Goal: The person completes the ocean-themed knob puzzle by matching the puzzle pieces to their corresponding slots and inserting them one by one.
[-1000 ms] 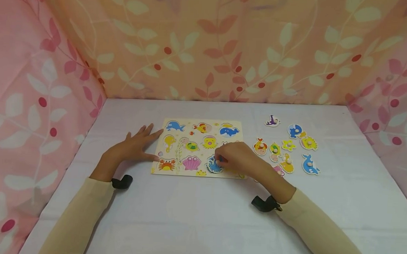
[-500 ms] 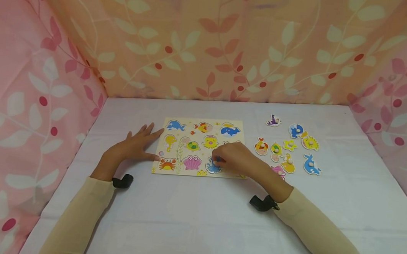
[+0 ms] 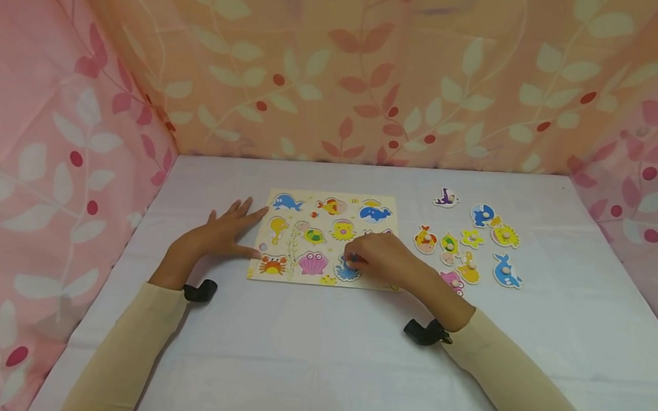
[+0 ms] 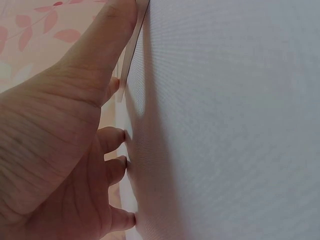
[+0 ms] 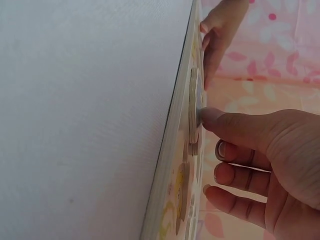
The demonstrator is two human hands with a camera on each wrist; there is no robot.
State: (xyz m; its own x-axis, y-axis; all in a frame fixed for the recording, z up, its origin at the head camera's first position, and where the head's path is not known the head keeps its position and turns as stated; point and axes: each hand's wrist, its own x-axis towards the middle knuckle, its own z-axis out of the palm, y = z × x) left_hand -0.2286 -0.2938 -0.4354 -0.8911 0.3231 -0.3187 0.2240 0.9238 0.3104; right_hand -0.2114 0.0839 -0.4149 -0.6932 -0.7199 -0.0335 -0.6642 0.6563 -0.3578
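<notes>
A wooden puzzle board (image 3: 303, 279) printed with sea animals lies on the white cloth. My right hand (image 3: 384, 258) is over its lower right part, with thumb and fingertips pinching a blue octopus puzzle piece (image 3: 346, 271) from above. In the right wrist view, this piece (image 5: 193, 107) stands proud of the board's face, my thumb against it; the fingers hide its knob in the head view. At the board's left edge, my left hand (image 3: 222, 228) is spread, its thumb by the printed crab (image 3: 273, 264) and its index fingertip at the edge higher up.
Right of the board lie several loose knobbed pieces, among them a purple one (image 3: 446, 198), a blue whale (image 3: 507, 271), a yellow star (image 3: 472, 238) and a pink shell (image 3: 451, 281). A patterned curtain (image 3: 313, 74) rises behind the table.
My right hand has shifted slightly left with the octopus piece, which sits a little closer to the printed shell. The left hand stays at the board's edge. The head view has drifted slightly.
</notes>
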